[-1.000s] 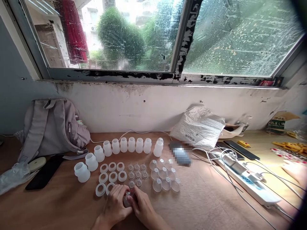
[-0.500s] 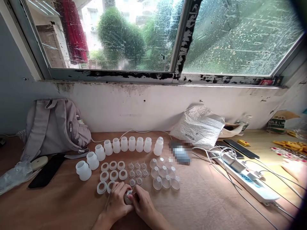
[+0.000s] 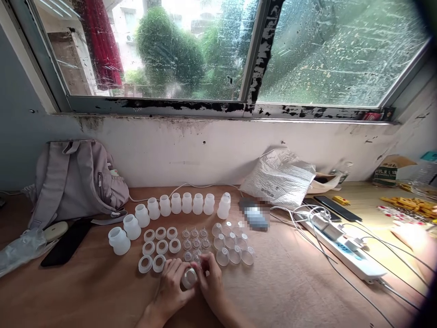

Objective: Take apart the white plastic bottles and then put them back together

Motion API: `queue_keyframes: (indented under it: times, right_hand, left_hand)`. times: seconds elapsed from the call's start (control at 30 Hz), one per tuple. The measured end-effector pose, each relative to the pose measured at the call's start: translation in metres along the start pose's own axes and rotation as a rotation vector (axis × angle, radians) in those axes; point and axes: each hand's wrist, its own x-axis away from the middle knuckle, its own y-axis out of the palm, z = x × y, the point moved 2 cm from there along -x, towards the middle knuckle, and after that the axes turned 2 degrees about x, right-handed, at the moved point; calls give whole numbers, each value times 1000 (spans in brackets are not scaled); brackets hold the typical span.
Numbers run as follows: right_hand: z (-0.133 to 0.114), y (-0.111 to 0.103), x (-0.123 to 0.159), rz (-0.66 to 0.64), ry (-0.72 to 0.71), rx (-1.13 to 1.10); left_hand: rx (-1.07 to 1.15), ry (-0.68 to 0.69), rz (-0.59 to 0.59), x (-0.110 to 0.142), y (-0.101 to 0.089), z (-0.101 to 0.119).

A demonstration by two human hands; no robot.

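Both my hands meet at the near edge of the wooden desk (image 3: 290, 291) over one small white bottle part (image 3: 189, 277). My left hand (image 3: 170, 289) curls round it from the left and my right hand (image 3: 211, 284) pinches its top from the right. Just beyond my fingers lie several white rings (image 3: 160, 246), several small clear nipples (image 3: 195, 239) and several clear domed caps (image 3: 232, 248). Behind them a curved row of white bottles (image 3: 175, 203) stands upright.
A grey backpack (image 3: 75, 182) leans at the back left, with a black phone (image 3: 66, 248) and a plastic bag (image 3: 20, 250) beside it. A white power strip (image 3: 344, 253) with tangled cables lies at right. A silver foil bag (image 3: 278, 177) rests against the wall.
My hands have lifted the small part slightly and shifted a little right; the right hand's fingers now sit over its top. The camera has drifted slightly.
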Motion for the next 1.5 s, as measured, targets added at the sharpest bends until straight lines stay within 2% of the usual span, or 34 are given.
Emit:
queue_keyframes:
  times: [0.23, 0.53, 0.73, 0.9, 1.23, 1.5]
  right_hand:
    - [3, -9, -6, -13, 113, 32]
    - [6, -11, -10, -52, 202, 93]
    - [14, -11, -15, -66, 279, 161]
    - [19, -11, -19, -69, 305, 190]
    - [29, -10, -18, -25, 316, 89]
    - [32, -8, -17, -128, 483, -32]
  left_hand:
    - [-184, -37, 41, -3, -11, -12]
    - [-306, -181, 81, 1, 0, -24]
    - [-408, -177, 154, 3, 2, -30]
    - [-449, -198, 161, 5, 4, -36]
    - [-522, -162, 147, 2, 5, -42]
    - [-465, -192, 167, 1, 6, -44]
